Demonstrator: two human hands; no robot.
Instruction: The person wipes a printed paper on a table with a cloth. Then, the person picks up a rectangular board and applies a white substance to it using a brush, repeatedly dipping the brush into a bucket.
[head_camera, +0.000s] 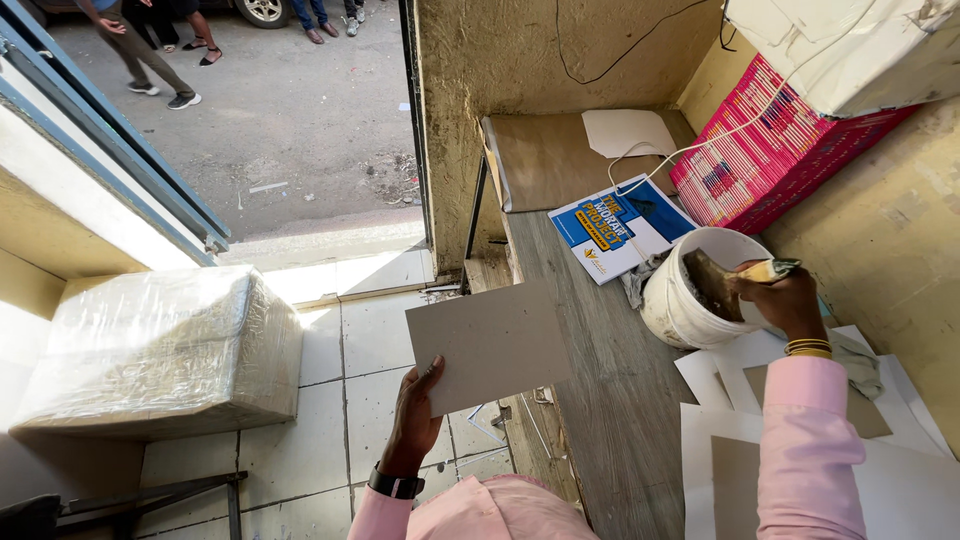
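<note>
Along the right of the frame ran the grey table (600, 380), strewn lower right with white and brown sheets (730, 470). Just above them, at centre right, sat the white bucket (675, 310). The right hand (785, 300) was closed around a brush (725, 282) dipped into it; judging by that, wiping off excess on the rim would keep drips away. At centre, the left hand (415, 415) pinched a grey card (490, 345) by its lower edge.

Daylight through doorway; sharp; edges perhaps distorted.
</note>
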